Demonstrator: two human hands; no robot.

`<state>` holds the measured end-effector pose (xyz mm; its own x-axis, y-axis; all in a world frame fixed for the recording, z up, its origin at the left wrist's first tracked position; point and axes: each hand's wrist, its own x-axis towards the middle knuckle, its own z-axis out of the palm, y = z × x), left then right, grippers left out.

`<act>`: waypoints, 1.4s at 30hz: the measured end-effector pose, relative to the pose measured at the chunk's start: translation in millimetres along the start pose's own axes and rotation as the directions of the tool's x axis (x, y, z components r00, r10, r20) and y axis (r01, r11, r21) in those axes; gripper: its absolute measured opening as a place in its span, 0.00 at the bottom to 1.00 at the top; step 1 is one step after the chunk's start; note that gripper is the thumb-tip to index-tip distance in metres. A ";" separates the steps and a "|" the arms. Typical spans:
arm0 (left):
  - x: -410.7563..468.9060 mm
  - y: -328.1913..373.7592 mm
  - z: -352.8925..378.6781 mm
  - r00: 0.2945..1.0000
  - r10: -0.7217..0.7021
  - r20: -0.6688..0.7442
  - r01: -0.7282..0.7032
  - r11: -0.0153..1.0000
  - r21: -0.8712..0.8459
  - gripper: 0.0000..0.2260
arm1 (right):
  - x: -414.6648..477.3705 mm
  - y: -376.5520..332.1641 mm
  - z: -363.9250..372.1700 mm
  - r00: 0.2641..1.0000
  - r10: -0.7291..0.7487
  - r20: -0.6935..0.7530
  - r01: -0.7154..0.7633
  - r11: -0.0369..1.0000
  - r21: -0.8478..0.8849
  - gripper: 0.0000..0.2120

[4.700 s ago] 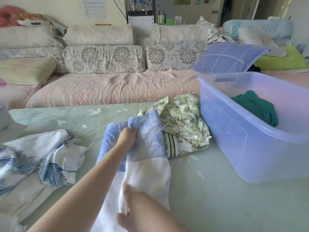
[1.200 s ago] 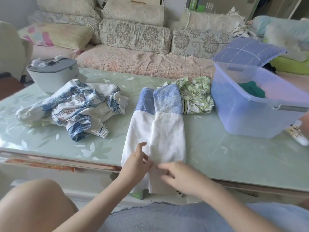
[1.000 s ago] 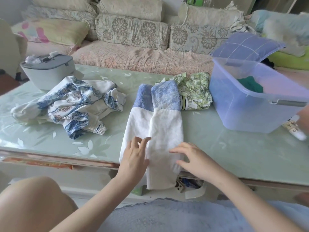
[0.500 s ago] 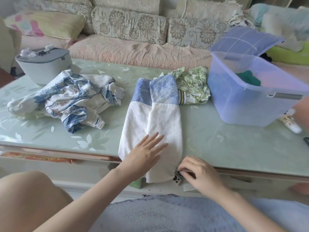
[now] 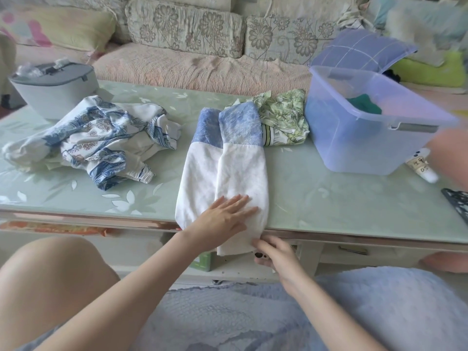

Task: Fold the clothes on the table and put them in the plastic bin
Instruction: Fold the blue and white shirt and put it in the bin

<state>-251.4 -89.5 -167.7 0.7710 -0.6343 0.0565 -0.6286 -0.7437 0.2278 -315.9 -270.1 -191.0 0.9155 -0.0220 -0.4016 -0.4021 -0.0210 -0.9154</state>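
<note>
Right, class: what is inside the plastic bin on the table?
Inside the plastic bin lies a dark green garment, bunched toward the far side. The cloudy walls blur the bottom, so anything under the garment cannot be seen.

- Left hand (image 5: 222,219): bare, slender fingers, nails too small to judge.
- Right hand (image 5: 276,252): bare, same build; fingertips partly hidden.
- Left forearm (image 5: 126,287) and right forearm (image 5: 316,300): bare along the whole visible length, up to the frame edge.
- Knee (image 5: 50,274): bare, rounded, at lower left.
- Fabric (image 5: 253,320) over the lap: pale blue-lilac, finely puckered like a quilted or crinkled weave.
- Edge of that fabric: wavy, scalloped, trimmed in a slightly darker line.
- Lower part of it: faint curved markings in a deeper blue.
- Cut not determined: dress, skirt or cover.
</note>
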 end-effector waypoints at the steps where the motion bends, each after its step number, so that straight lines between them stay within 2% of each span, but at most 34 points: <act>1: 0.5 -1.4 2.3 1.000 -0.005 0.009 0.005 1.000 0.008 0.26 | -1.7 -0.2 -0.4 1.000 -0.011 -0.015 0.010 0.999 -0.043 0.06; 3: 0.5 -2.5 5.1 0.999 -0.017 0.039 0.016 1.000 0.023 0.30 | -4.5 3.3 -4.0 0.998 -0.068 -0.005 0.065 0.977 -0.204 0.08; 5: 0.8 -3.4 5.2 0.999 -0.018 0.049 0.018 1.000 0.010 0.30 | -6.8 8.8 -6.8 0.990 -0.125 0.061 0.138 0.940 -0.311 0.05; 7: 1.2 -4.4 3.6 0.999 -0.019 0.049 0.020 1.000 -0.012 0.31 | -9.1 14.5 -6.1 0.981 -0.175 0.081 0.192 0.927 -0.324 0.04; 10: 1.4 -5.7 4.4 0.998 -0.018 0.056 0.021 0.999 -0.049 0.31 | -13.5 20.5 -4.0 0.954 -0.299 -0.039 0.267 0.897 -0.352 0.08; 13: 1.7 -6.0 4.0 0.998 -0.018 0.062 0.022 0.997 -0.077 0.28 | -18.7 22.7 -0.8 0.926 -0.375 -0.049 0.330 0.864 -0.381 0.09; 15: 1.5 -6.9 3.9 0.998 -0.019 0.064 0.025 0.996 -0.091 0.23 | -20.1 24.3 1.8 0.936 -0.349 -0.048 0.306 0.873 -0.379 0.09; 18: 0.2 -7.2 4.3 0.999 -0.015 0.050 0.020 0.995 -0.097 0.22 | -21.5 22.2 8.0 0.954 -0.292 -0.065 0.264 0.924 -0.277 0.06; 20: -0.6 -6.9 4.6 0.999 -0.014 0.048 0.019 0.994 -0.110 0.22 | -21.7 22.1 12.6 0.942 -0.311 -0.124 0.279 0.934 -0.224 0.10; 22: -0.9 -6.6 4.1 0.999 -0.017 0.043 0.022 0.993 -0.119 0.22 | -20.8 21.1 17.8 0.910 -0.361 -0.203 0.329 0.927 -0.178 0.10; 28: -0.2 -7.4 4.0 0.999 -0.019 0.037 0.024 0.991 -0.134 0.22 | -21.9 32.5 25.5 0.829 -0.497 -0.258 0.393 0.845 -0.363 0.12; 30: -0.7 -7.1 3.2 0.999 -0.018 0.041 0.023 0.990 -0.138 0.22 | -23.6 37.6 25.3 0.806 -0.549 -0.220 0.421 0.794 -0.438 0.16; 33: -1.6 -7.5 -0.6 0.999 -0.034 0.039 0.040 0.985 -0.166 0.23 | -22.2 41.5 21.3 0.827 -0.556 -0.085 0.435 0.727 -0.531 0.17; 35: -4.0 -9.8 -5.5 0.994 -0.089 -0.056 0.077 0.977 -0.198 0.21 | -20.1 41.6 15.1 0.804 -0.595 0.008 0.465 0.619 -0.633 0.16; 36: -5.8 -11.5 -9.3 0.977 -0.144 -0.159 0.104 0.966 -0.235 0.19 | -19.3 40.9 11.8 0.782 -0.621 0.060 0.488 0.550 -0.678 0.16; 38: -12.3 -16.7 -19.9 0.866 -0.332 -0.373 0.194 0.912 -0.361 0.12 | -18.2 37.4 7.0 0.763 -0.628 0.152 0.511 0.443 -0.736 0.18; 40: -22.5 -24.1 -29.2 0.729 -0.499 -0.469 0.262 0.836 -0.483 0.09 | -16.5 34.8 3.6 0.738 -0.644 0.200 0.513 0.344 -0.786 0.18; 41: -28.7 -27.9 -31.9 0.689 -0.537 -0.486 0.280 0.816 -0.505 0.09 | -15.2 33.8 1.9 0.714 -0.665 0.217 0.515 0.290 -0.807 0.18; 42: -34.4 -31.3 -33.7 0.683 -0.532 -0.500 0.298 0.829 -0.474 0.10 | -13.7 32.2 -0.2 0.682 -0.693 0.233 0.519 0.235 -0.822 0.17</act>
<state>-254.7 -37.3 -144.1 0.9124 0.0677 0.4038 -0.2428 -0.7047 0.6667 -341.4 -270.6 -215.0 0.9060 0.2321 0.3539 0.3711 -0.8376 -0.4008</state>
